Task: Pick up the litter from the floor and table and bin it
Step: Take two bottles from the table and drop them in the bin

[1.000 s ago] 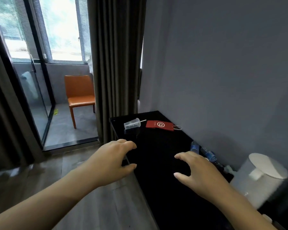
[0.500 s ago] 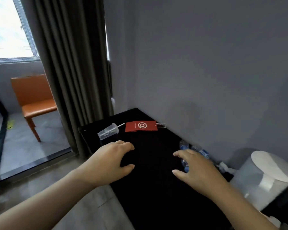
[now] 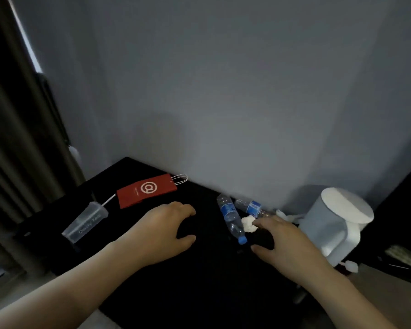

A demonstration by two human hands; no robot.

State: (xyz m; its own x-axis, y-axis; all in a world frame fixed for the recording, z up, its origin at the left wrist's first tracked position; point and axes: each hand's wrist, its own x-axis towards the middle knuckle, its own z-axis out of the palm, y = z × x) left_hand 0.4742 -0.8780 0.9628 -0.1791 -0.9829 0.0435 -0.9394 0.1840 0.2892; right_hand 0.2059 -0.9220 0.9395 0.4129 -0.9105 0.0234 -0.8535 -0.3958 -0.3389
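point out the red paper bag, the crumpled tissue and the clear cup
red paper bag [image 3: 148,187]: head view, on its white logo
crumpled tissue [image 3: 248,224]: head view, centre of the wad
clear cup [image 3: 86,223]: head view, lettered side wall

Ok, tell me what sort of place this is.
Likely a hotel room: a white kettle and small water bottles on a black table by a grey wall, heavy curtain at the left.

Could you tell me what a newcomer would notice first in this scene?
Probably the red paper bag lying flat near the back of the black table, the brightest colour there. Then the left hand and right hand, both empty over the tabletop, the right next to a crumpled white tissue and two water bottles lying down.
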